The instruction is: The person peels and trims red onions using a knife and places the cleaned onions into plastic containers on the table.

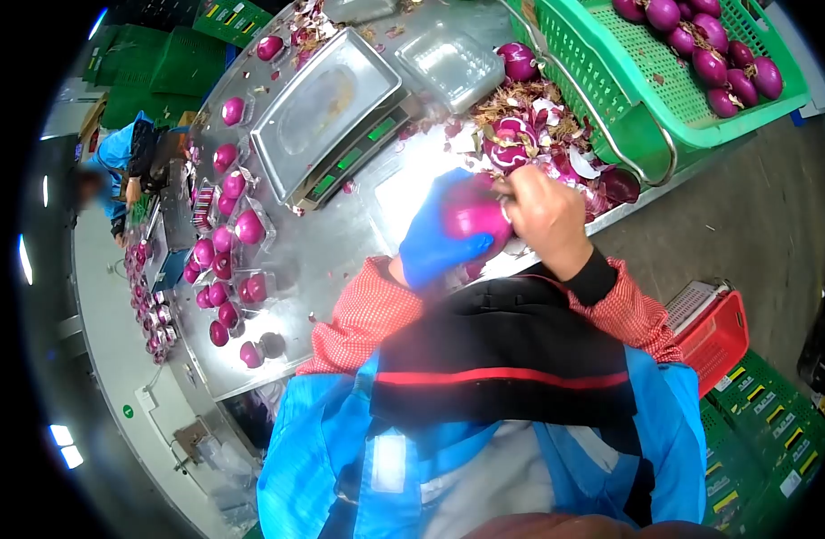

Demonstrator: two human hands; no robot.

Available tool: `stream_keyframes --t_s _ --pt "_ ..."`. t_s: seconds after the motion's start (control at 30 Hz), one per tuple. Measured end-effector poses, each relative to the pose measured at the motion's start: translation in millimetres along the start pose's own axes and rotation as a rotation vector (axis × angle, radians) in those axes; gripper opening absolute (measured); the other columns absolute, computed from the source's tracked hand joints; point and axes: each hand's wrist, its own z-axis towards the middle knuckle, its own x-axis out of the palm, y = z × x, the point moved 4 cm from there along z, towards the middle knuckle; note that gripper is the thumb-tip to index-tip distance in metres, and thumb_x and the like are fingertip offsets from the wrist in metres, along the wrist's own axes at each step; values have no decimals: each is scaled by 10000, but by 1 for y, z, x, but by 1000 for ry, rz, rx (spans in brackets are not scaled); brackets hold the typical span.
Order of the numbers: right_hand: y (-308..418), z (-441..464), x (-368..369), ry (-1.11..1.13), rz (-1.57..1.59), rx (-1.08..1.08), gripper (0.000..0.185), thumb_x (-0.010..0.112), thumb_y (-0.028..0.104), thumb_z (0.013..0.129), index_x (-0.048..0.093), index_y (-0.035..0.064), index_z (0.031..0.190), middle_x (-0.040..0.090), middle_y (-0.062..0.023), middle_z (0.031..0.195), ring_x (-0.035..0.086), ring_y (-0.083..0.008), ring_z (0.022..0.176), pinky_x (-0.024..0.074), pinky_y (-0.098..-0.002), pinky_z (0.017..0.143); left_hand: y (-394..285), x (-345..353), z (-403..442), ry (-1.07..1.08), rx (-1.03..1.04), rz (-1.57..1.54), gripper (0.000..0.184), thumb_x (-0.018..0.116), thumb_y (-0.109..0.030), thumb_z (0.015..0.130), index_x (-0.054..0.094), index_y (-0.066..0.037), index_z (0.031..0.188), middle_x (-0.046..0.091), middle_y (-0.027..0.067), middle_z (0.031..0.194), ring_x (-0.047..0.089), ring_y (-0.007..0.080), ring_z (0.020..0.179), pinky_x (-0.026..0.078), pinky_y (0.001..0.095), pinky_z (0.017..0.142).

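My left hand (430, 238), in a blue glove, is wrapped round a shiny red onion (475, 214) above the front edge of the metal table. My bare right hand (549, 216) is closed at the onion's right end, its fingers pinched together. What sits between those fingers is too small and blurred to make out. Just beyond the hands lies a heap of onion skins (547, 112), with a partly peeled onion (510, 144) on it. Another red onion (518, 62) rests at the heap's far side.
A green crate (601, 94) with several red onions stands at the right. Left of the hands are a weighing scale (327, 99) and a clear plastic tray (450, 67). Packed onions (249, 226) cover the table's left part. A co-worker (129, 162) stands far left; a red basket (714, 346) is lower right.
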Motion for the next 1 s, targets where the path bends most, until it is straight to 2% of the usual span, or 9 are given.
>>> stream_keyframes --t_s 0.13,0.17,0.33,0.47,0.6,0.77,0.87,0.9,1.0 --pt "-52 -10 -2 -7 -52 274 256 679 282 872 563 57 836 616 -145 692 594 -353 598 455 -437 521 1 -13 -1 -102 -20 16 816 813 -167 762 340 -71 1420 504 110 1318 517 241 1210 471 387 995" --pt "-52 -13 -3 98 -85 328 301 695 333 861 572 60 893 639 -136 773 625 -346 672 471 -420 558 2 -14 -2 -100 -35 -20 816 812 -172 763 340 -71 1420 504 111 1319 517 242 1210 471 387 996" --pt "6 3 -15 76 287 242 388 733 339 821 594 74 1068 650 -121 937 653 -329 815 506 -391 671 3 -14 4 -103 -57 -38 824 824 -215 752 359 -65 1416 508 106 1315 513 231 1212 445 380 1021" --pt "-13 -4 3 83 283 251 211 685 221 873 624 42 966 654 -156 846 631 -356 744 485 -401 631 -20 -50 10 -208 82 312 869 852 -258 725 372 -69 1424 492 112 1348 487 232 1249 418 367 1047" --pt "-37 -29 5 141 215 274 184 658 191 892 608 22 947 636 -190 822 598 -392 705 448 -443 598 -73 -146 35 -539 260 1190 912 870 -312 633 417 -49 1378 534 182 1253 544 332 1177 461 411 1003" --pt "-36 -55 21 244 216 289 182 644 161 888 617 12 990 637 -209 831 610 -406 760 466 -454 655 -99 -226 76 -554 -295 1778 914 848 -351 585 451 -134 1380 541 224 1200 569 426 1083 501 484 923" --pt "-27 -52 23 271 252 322 185 634 165 895 622 20 1009 643 -211 844 623 -394 771 474 -443 671 -102 -239 79 -524 -395 1774 912 852 -347 584 455 -175 1386 543 223 1223 562 421 1112 506 486 912" --pt "-25 -52 23 245 256 323 186 630 167 898 624 22 1014 645 -208 844 626 -389 771 474 -440 671 -103 -234 75 -573 -327 1762 849 836 -343 634 464 -143 1371 558 214 1219 577 411 1086 501 481 921" --pt "-42 -60 29 285 241 372 215 626 178 902 622 24 1052 653 -176 818 615 -366 731 475 -414 663 -117 -197 42 -684 374 1802 760 808 -337 698 481 -115 1348 568 212 1208 596 395 1045 495 480 912"
